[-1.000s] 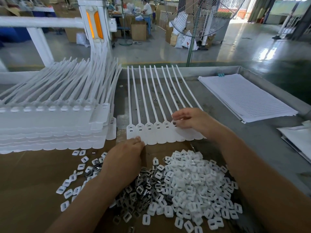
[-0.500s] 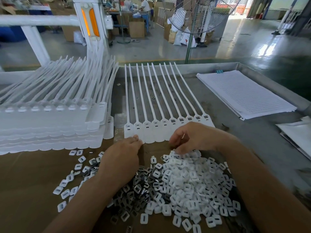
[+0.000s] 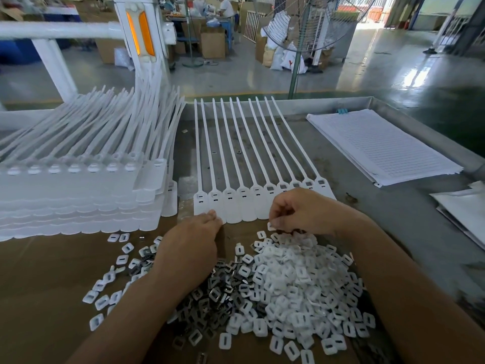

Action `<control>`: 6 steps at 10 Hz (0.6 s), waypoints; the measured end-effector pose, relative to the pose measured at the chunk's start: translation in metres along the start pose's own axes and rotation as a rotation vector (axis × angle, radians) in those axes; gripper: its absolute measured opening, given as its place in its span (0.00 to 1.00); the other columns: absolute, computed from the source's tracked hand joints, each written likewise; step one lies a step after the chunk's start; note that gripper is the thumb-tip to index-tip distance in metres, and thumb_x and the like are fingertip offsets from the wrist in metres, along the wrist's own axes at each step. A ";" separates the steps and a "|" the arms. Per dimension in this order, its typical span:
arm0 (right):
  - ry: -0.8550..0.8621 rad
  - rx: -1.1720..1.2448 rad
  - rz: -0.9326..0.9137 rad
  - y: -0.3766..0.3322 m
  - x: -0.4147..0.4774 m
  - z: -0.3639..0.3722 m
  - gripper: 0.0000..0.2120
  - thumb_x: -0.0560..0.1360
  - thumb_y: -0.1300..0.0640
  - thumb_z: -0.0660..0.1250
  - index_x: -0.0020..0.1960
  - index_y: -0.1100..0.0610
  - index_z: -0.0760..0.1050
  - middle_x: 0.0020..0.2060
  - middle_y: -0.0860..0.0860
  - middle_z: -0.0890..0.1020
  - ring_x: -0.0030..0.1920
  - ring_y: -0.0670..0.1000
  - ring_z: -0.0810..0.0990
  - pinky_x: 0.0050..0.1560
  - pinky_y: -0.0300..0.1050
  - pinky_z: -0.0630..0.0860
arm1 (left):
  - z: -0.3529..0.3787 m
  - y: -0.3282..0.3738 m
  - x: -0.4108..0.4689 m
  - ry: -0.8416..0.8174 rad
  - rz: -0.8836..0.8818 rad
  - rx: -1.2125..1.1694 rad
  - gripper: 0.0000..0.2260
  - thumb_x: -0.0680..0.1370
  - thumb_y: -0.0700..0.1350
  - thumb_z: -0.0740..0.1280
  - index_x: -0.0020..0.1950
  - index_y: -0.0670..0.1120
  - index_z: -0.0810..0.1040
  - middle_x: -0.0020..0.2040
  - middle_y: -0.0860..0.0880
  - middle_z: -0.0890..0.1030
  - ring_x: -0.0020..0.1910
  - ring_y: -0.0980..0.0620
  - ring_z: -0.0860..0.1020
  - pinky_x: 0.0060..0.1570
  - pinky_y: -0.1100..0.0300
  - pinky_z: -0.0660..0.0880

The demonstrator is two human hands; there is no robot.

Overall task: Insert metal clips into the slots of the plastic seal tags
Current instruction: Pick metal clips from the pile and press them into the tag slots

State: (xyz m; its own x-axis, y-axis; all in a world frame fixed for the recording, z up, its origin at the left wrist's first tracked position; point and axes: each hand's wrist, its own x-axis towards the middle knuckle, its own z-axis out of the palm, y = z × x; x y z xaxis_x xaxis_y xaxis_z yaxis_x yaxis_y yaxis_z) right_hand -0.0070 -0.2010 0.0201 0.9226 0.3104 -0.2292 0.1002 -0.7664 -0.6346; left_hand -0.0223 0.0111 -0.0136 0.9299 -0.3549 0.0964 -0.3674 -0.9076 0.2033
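Head view: tag strip [image 3: 244,203] is lying flat on the metal table [image 3: 409,206], ten joined heads facing the wearer, straps running away toward the far rim and fanning slightly right. Slots in the heads are showing as dark marks, contents too small to read. Left hand [image 3: 194,240] is sitting with fingertips on the strip's near-left edge. The back of the hand is covering the palm, so can't tell if it's pinching or just pressing. Right hand [image 3: 301,214] is hovering over the strip's right end, fingers curled, pinching a small white piece [image 3: 271,226] at the fingertips, and it's hiding the near ends of the rightmost tags. Metal clips [image 3: 217,292] are lying in a dark heap between the forearms on the cardboard sheet [image 3: 39,285], touching the bigger heap of white pieces [image 3: 296,282] on their right. The left forearm is crossing over part of the clips, and loose white pieces are lying scattered left of it. Tag stack [image 3: 78,195] is sitting just beside the strip on the left, with a narrow gap between. Paper sheaf [image 3: 380,145] is lying well right of the strip, bare table between. More paper [image 3: 464,208] is getting cut off by the right frame edge. The table's raised rim is closing off the far and right sides. Both forearms are running out of the frame bottom. Fan [image 3: 325,35] beyond the far rim is getting cropped at the top.
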 end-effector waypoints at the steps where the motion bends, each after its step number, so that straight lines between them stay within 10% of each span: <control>1: 0.137 0.187 0.028 0.002 -0.001 0.000 0.03 0.73 0.60 0.67 0.40 0.56 0.76 0.33 0.52 0.83 0.35 0.50 0.83 0.35 0.40 0.76 | 0.000 0.000 0.000 0.003 0.006 0.003 0.24 0.77 0.39 0.54 0.72 0.52 0.62 0.73 0.56 0.59 0.71 0.58 0.60 0.66 0.64 0.58; 6: 0.495 0.267 0.076 0.025 0.014 -0.012 0.09 0.70 0.65 0.71 0.40 0.51 0.77 0.36 0.50 0.81 0.35 0.47 0.79 0.34 0.33 0.77 | 0.001 -0.001 0.002 0.013 0.018 0.014 0.24 0.77 0.39 0.54 0.72 0.52 0.62 0.73 0.56 0.60 0.70 0.58 0.61 0.66 0.65 0.59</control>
State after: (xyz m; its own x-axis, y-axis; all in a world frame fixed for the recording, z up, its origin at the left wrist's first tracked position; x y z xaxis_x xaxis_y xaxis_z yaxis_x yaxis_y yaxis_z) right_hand 0.0133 -0.2224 0.0103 0.9947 -0.0895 0.0513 -0.0112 -0.5877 -0.8090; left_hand -0.0200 0.0111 -0.0145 0.9227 -0.3689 0.1123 -0.3842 -0.9041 0.1872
